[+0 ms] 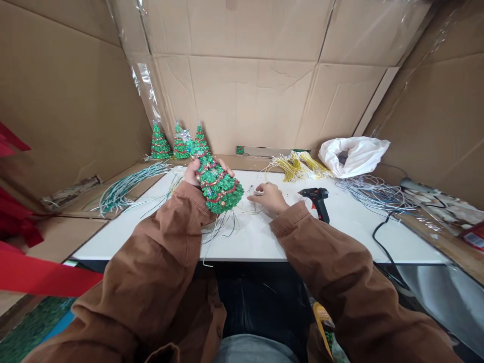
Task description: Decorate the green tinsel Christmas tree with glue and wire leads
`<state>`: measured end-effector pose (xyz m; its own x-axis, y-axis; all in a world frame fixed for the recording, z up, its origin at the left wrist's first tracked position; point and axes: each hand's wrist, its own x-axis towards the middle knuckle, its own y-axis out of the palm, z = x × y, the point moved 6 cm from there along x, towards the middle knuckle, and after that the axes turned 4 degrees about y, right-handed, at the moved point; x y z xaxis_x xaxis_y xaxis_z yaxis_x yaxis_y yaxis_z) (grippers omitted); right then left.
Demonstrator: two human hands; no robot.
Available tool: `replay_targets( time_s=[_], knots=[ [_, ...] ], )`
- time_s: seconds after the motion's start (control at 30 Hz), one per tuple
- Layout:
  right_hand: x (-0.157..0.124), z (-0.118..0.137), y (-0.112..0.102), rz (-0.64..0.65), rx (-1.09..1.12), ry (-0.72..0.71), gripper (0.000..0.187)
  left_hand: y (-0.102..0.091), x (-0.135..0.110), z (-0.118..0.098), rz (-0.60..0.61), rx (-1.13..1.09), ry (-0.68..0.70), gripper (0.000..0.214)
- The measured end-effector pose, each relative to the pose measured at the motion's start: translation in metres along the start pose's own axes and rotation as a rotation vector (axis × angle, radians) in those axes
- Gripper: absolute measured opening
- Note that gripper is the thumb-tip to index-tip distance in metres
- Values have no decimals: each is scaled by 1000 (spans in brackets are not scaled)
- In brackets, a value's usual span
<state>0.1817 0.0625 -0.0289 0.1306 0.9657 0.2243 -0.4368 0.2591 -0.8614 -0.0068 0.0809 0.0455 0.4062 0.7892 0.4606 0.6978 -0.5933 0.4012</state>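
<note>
My left hand [193, 173] grips the green tinsel tree [217, 184] tilted above the white desk [340, 237], while my right hand [267, 196] pinches a small part [258, 192] beside the glue gun [316, 199].

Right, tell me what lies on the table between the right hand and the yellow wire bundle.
In the head view, only bare white table separates the right hand from the yellow wire bundle; the glue gun sits off to the side.

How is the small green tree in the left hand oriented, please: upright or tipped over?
Tipped. The left hand holds the green tree slanted above the white table, tip pointing away, base and trailing wires toward the person.
</note>
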Motion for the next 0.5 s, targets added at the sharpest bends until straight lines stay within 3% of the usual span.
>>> replay_targets(
  time_s=[0.1,0.27,0.5],
  knots=[
    [0,1,3,45,-66,-14,51,8,-3,2,72,34,-23,56],
    [2,0,9,54,-74,-40,41,23,-13,4,147,3,-48,54],
    [7,-3,12,44,-64,-68,26,24,-12,3,174,5,-55,53]
  ],
)
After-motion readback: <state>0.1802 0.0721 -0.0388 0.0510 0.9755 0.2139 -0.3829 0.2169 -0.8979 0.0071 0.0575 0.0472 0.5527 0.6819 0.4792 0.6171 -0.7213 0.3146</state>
